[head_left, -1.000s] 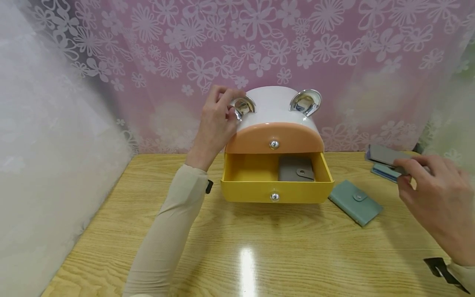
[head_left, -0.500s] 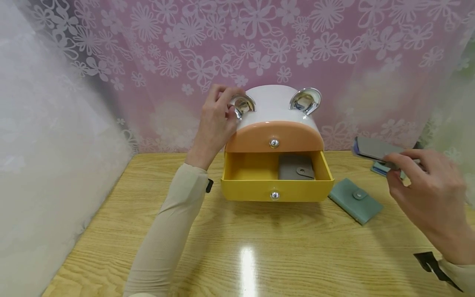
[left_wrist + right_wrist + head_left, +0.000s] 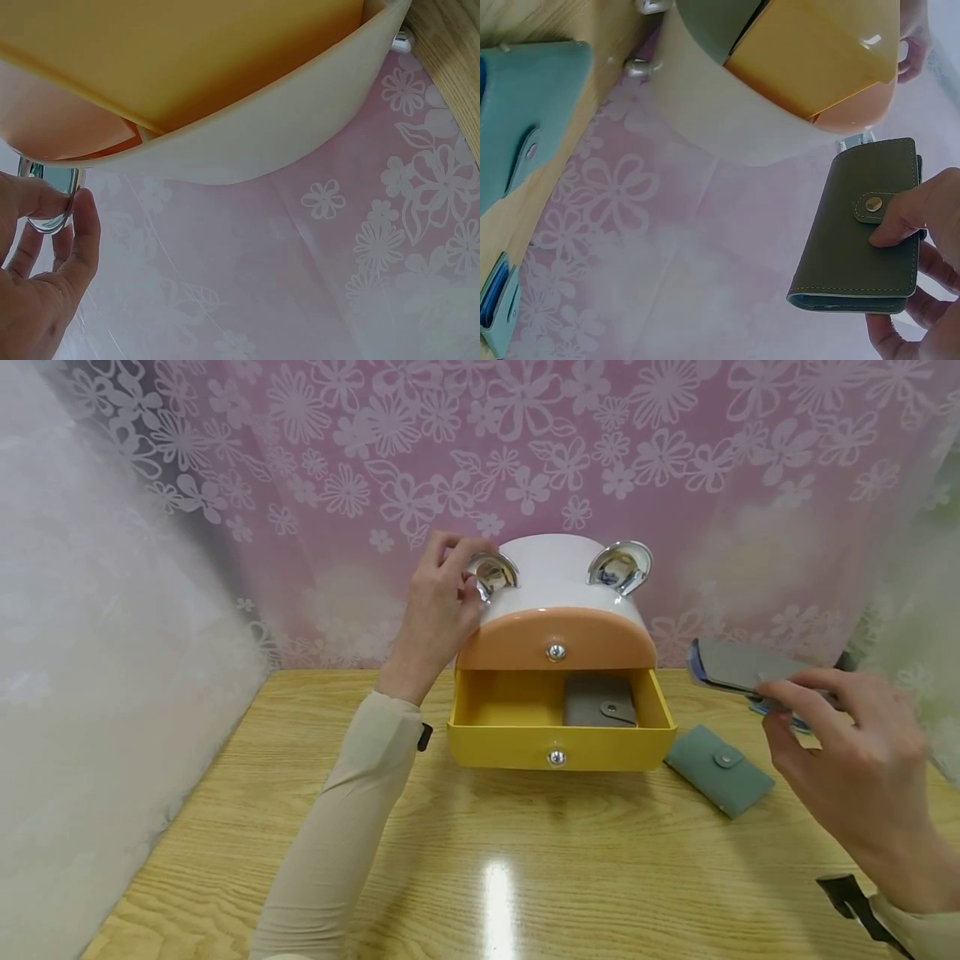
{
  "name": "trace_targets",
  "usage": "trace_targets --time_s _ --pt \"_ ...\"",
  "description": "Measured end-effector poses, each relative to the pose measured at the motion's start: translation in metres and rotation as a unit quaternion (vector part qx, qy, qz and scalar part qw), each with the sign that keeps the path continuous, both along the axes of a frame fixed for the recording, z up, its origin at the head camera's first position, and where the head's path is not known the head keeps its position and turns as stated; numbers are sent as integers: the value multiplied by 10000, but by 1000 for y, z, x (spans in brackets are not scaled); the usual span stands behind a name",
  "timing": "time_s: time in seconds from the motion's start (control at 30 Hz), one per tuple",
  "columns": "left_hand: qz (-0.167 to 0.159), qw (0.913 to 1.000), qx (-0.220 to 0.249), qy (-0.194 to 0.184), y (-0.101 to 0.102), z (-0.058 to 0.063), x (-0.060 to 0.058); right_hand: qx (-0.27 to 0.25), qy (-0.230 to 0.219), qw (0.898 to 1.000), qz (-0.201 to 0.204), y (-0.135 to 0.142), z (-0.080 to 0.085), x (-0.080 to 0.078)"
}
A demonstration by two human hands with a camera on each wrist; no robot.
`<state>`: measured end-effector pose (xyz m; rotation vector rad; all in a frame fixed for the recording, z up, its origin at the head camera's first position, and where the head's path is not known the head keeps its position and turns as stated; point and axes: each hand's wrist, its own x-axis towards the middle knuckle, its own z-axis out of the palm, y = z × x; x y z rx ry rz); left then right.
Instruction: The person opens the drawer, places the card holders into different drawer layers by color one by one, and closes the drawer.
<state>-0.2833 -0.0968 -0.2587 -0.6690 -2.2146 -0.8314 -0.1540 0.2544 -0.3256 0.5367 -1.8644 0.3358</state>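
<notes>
My left hand (image 3: 437, 606) pinches the shiny silver ear (image 3: 495, 573) on the left of a small white drawer cabinet (image 3: 551, 560). Its yellow lower drawer (image 3: 517, 747) is pulled out, and a grey snap wallet (image 3: 588, 700) lies in the right part of it. To the right of the cabinet, my right hand (image 3: 862, 752) grips another grey wallet (image 3: 862, 225) by its snap side, raised over the table. A green snap wallet (image 3: 718, 770) lies on the wood beside the drawer. Below the held wallet, a second green wallet (image 3: 499, 300) is mostly hidden in the head view.
The orange upper drawer (image 3: 555, 635) is closed above the yellow one. A silver ear (image 3: 621, 567) stands on the cabinet's right. The wooden table (image 3: 420, 868) ends at a pink flowered curtain (image 3: 375, 468) behind, with a pale sheet (image 3: 127, 652) along the left.
My right hand has carried the grey wallet left, closer to the cabinet, and it now overlaps the far green wallet. The left hand stays on the ear.
</notes>
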Motion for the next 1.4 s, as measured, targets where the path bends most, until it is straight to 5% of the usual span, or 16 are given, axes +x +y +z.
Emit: trace_targets --time_s 0.37,1.4 --pt "-53 10000 12 53 0 0 -1 -394 570 9967 417 -26 6 5" --pt "-64 10000 40 9 -1 -2 0 -510 584 9900 1179 -55 5 4"
